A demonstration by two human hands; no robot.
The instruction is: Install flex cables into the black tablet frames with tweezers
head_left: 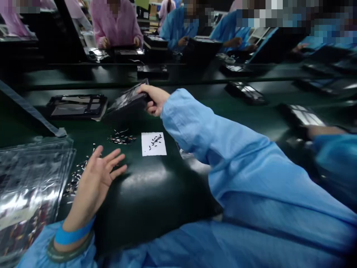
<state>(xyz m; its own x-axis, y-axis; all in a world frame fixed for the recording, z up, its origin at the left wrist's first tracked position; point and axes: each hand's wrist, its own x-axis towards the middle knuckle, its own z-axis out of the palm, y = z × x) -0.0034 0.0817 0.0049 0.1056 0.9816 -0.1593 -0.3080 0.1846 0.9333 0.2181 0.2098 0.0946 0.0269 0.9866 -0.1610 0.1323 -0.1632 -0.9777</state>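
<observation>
Stretched out across the bench, my right hand grips the right end of a flat black tray-like unit, which is tilted and blurred. Its fingers wrap round the edge. My left hand hovers palm up at the lower left with fingers spread, holding nothing. Under and beside it lies a scatter of tiny metallic parts. A second small pile of parts is farther forward. Between my hands sits a white square sheet with small black pieces on it.
Another flat black unit lies at the left of the dark green bench. Clear plastic bags are stacked at the lower left. More units lie along the line. A co-worker's sleeve is close at right; people sit opposite.
</observation>
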